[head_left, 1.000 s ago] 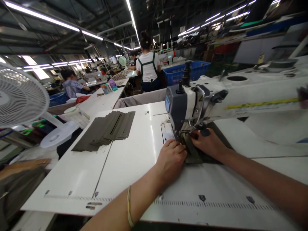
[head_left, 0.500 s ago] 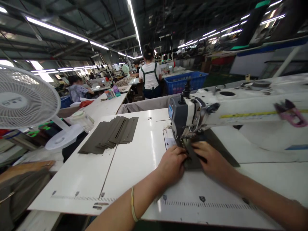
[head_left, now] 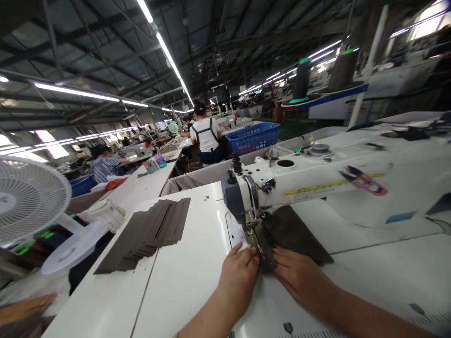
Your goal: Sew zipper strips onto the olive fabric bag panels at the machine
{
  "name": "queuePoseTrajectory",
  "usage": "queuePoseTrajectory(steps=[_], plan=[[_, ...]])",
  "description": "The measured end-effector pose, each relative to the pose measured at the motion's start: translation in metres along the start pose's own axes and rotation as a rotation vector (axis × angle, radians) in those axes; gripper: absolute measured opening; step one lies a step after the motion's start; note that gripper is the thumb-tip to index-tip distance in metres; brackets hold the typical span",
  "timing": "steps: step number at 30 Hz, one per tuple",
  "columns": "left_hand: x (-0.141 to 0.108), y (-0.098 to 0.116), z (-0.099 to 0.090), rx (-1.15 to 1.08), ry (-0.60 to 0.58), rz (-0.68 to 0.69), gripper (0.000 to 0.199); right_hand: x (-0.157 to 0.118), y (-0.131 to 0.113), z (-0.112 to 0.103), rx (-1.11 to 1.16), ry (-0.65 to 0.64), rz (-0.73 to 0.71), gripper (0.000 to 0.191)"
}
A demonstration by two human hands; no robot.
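A dark olive fabric piece lies on the white sewing table under the needle area of a sewing machine. At its near left edge, my left hand grips the fabric with bent fingers, just in front of the presser foot. My right hand holds the near right edge of the fabric, its fingers together. Between the hands a folded strip with a yellowish line runs toward the needle. A fanned stack of olive pieces rests on the table to the left.
At the left stands a white fan. Pink-handled snips sit on the machine arm. Beyond the table are a blue crate, a person in a white shirt and a person in stripes. Thread cones stand at the upper right.
The view has shifted right and tilted up. My right hand has flattened and moved to the fabric's near edge; the folded strip between my hands now shows more plainly.
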State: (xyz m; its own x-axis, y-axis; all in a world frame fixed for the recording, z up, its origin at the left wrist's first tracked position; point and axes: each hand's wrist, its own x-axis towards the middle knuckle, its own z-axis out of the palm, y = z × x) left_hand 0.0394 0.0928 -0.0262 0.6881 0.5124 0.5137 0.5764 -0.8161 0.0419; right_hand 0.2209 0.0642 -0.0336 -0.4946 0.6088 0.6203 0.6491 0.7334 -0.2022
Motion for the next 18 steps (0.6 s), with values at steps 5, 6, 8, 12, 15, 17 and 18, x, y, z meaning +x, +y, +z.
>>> queuePoseTrajectory(steps=[5,6,8,12,15,17,18], plan=[[0.004,-0.008,0.003,0.016,0.002,0.009,0.019,0.006,0.005,0.005,-0.018,0.0,0.009,0.032],[0.004,-0.01,0.004,0.013,0.004,0.013,0.02,0.008,0.007,0.005,-0.019,0.001,0.007,0.032],[0.007,-0.013,0.003,0.002,0.019,0.022,0.021,0.011,0.01,0.006,-0.011,-0.002,0.012,0.032],[0.014,-0.019,0.002,0.003,0.009,0.024,0.021,0.016,0.017,0.008,0.008,0.011,0.006,0.033],[0.019,-0.023,0.004,-0.003,-0.015,0.021,0.02,0.02,0.022,0.012,0.017,0.034,0.021,0.035],[0.022,-0.027,0.01,-0.013,-0.018,0.02,0.019,0.024,0.023,0.014,0.024,0.054,0.042,0.036],[0.023,-0.029,0.013,-0.013,-0.017,0.012,0.018,0.026,0.024,0.014,0.026,0.062,0.05,0.036]])
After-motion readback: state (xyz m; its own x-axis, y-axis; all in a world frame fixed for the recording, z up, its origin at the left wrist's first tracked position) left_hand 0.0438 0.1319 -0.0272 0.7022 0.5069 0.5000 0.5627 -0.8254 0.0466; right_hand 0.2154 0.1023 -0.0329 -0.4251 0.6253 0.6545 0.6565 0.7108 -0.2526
